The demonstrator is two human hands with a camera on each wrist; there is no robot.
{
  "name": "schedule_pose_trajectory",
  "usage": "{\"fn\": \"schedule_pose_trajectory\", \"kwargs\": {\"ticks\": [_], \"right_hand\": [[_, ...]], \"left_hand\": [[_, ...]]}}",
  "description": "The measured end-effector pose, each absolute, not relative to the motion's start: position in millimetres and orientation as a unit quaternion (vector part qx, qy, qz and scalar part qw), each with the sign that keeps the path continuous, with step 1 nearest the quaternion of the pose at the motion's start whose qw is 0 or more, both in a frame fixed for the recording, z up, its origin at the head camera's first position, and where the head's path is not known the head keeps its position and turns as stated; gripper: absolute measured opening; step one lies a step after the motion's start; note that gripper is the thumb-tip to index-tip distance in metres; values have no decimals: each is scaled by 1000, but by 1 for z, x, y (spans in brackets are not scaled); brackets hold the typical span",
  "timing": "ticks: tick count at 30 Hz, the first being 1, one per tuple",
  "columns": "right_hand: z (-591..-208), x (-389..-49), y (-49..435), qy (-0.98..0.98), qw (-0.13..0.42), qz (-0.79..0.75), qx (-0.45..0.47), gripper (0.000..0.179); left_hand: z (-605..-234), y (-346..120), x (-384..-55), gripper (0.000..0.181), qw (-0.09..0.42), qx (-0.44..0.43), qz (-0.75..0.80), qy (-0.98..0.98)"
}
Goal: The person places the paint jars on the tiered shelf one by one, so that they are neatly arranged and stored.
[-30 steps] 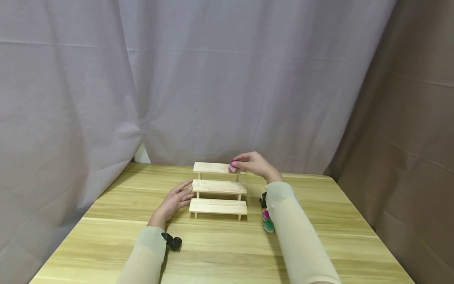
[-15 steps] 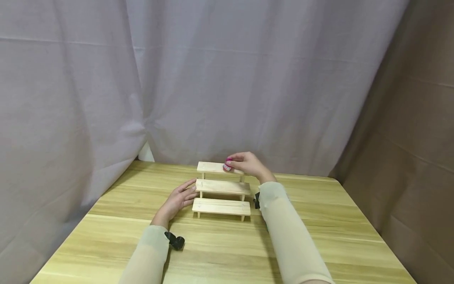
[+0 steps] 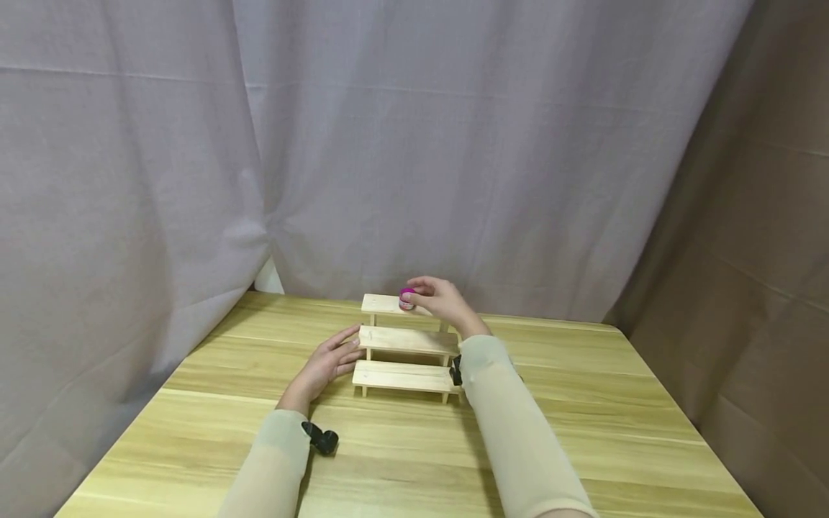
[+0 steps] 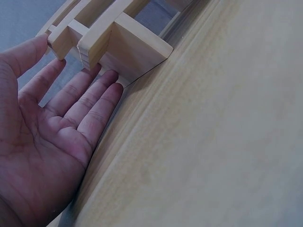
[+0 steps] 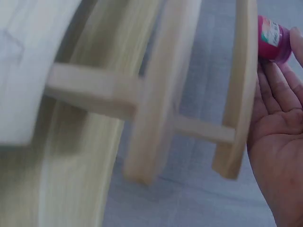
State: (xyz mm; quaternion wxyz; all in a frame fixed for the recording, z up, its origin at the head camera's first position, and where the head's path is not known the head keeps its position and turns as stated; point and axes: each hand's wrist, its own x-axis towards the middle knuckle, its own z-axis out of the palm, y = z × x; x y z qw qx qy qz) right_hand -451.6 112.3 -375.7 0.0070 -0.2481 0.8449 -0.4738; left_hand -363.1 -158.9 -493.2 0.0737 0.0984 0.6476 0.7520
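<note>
A three-tier wooden stand (image 3: 408, 339) rises in steps toward the curtain. On its top board sits a small pink paint jar (image 3: 406, 301) with a magenta lid, pinched by my right hand (image 3: 445, 301) between thumb and fingers. The right wrist view shows the jar (image 5: 271, 39) with a white and coloured label, right at the edge of the board. My left hand (image 3: 327, 364) lies palm inward along the stand's left side. Up close, the fingertips of that hand (image 4: 61, 125) are at the board ends and a leg, fingers nearly straight.
The stand is on a wood-grain table (image 3: 401, 460). A grey curtain (image 3: 453, 158) hangs behind the table's far edge, and a brown one (image 3: 758, 230) on the right. Black wrist cameras (image 3: 322, 438) sit at both cuffs.
My right hand has moved the pink jar leftward along the top board, from near its right end toward the middle. Jars on the table are now hidden by the right sleeve. My left hand stays put.
</note>
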Motion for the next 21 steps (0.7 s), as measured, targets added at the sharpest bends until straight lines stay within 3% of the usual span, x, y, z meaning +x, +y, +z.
{"fn": "schedule_pose_trajectory", "kwargs": {"ticks": [6, 21], "right_hand": [[-381, -451, 103, 847, -19, -471, -246, 41], [-383, -449, 90, 838, -11, -486, -248, 36]], "left_hand": [[-493, -158, -361, 61, 70, 91, 749, 653], [-492, -159, -358, 60, 67, 85, 752, 651]]}}
